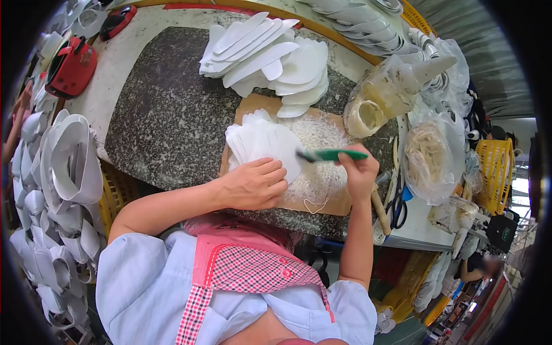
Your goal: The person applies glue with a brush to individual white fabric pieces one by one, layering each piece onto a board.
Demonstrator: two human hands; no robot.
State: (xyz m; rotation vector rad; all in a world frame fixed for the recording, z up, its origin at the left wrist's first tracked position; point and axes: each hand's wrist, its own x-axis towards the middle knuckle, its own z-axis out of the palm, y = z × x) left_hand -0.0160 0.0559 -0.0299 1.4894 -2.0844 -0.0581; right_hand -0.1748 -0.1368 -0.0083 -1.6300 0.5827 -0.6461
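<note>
My right hand [359, 172] grips a small brush [333, 155] by its green handle. The dark bristle end points left and is a little blurred, at the right edge of a fanned stack of thin white cut pieces [264, 138]. My left hand [257, 183] lies on the near side of that stack, its fingers curled and pressed against it. Beneath the stack is a brown board [339, 201], crusted with pale dried residue. A thin whitish loop of string [316, 205] lies at the board's near edge.
Larger piles of white pieces [253, 49] lie behind on the dark speckled slab [155, 109]. To the right are a glue-crusted container [368, 115], a plastic bag [428, 152] and black scissors [397, 210]. White curved parts [69, 155] are heaped at left, near a red box [72, 68].
</note>
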